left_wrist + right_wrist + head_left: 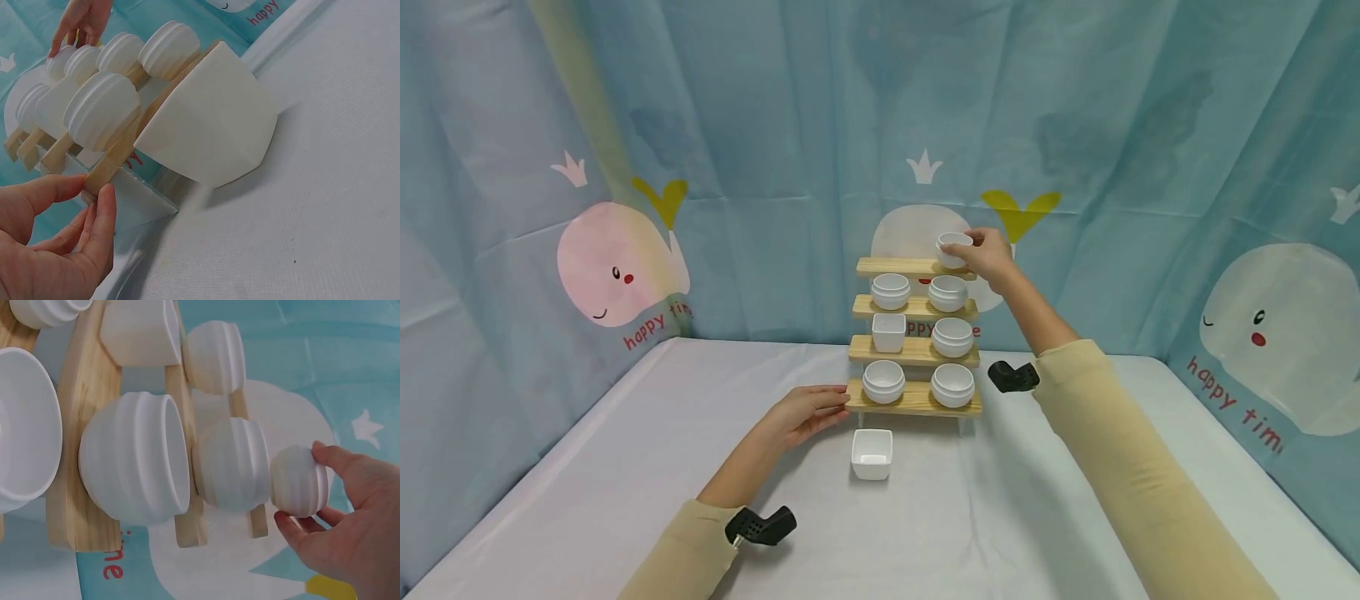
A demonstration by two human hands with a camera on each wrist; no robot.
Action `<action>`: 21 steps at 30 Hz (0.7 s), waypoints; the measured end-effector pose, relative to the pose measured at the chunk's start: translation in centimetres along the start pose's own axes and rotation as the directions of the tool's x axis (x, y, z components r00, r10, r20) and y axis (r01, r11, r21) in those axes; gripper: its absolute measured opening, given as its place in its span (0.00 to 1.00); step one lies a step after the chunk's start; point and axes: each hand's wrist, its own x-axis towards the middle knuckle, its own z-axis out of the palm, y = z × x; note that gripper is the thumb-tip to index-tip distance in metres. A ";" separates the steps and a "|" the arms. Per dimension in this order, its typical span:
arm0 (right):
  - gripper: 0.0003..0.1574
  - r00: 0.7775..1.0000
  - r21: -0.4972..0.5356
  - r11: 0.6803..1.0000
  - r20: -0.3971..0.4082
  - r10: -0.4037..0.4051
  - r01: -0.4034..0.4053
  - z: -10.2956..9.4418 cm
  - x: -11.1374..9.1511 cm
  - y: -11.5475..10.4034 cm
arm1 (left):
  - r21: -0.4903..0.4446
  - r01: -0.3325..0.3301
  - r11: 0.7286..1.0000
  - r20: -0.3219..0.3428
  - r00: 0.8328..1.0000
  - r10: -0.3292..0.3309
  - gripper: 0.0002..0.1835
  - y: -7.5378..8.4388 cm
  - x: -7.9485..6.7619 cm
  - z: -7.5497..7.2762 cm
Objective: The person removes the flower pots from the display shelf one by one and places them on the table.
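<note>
At the right end of the top shelf of a tiered wooden stand (898, 267), my right hand (992, 257) grips a small round white bowl (297, 481) between thumb and fingers. The bowl's base is right at the board in the head view. Low on the other side, my left hand (808, 414) pinches the left end of the bottom board (106, 165). Round white bowls (953, 385) sit on the three lower boards, two on each except the second from the bottom. That one carries a square white bowl (888, 332) at left and a round one at right.
Another square white bowl (872, 454) stands on the white-covered table (760, 367), just in front of the stand. Behind hangs a blue curtain (760, 133) with printed cartoon figures, which also runs along both sides of the table.
</note>
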 end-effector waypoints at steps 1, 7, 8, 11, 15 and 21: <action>0.45 1.000 0.006 1.000 -0.003 -0.005 0.005 -0.1 0.0 0.0 | 0.000 0.000 1.000 0.000 1.000 0.000 0.27 0.0 0.0 0.0; 0.43 0.999 0.027 0.999 -0.030 -0.024 0.025 -0.4 -0.3 0.0 | 0.003 -0.006 1.000 0.004 1.000 0.006 0.27 -0.1 0.3 -0.1; 0.43 0.999 0.029 0.999 -0.030 -0.026 0.027 -0.5 -0.4 0.0 | 0.003 -0.006 1.000 0.004 1.000 0.006 0.27 -0.1 0.3 -0.1; 0.43 0.999 0.035 0.999 -0.021 -0.034 0.035 -0.6 -0.6 0.0 | 0.010 -0.008 1.000 0.005 1.000 0.008 0.27 -0.1 0.2 -0.1; 0.42 0.999 0.034 0.999 -0.018 -0.042 0.043 -0.8 -1.0 0.2 | 0.015 -0.008 1.000 0.008 1.000 0.008 0.27 -0.1 0.2 -0.1; 0.42 0.999 0.021 0.999 -0.020 -0.041 0.042 -1.1 -1.5 0.3 | 0.009 -0.010 1.000 0.010 1.000 0.010 0.27 -0.2 0.2 0.0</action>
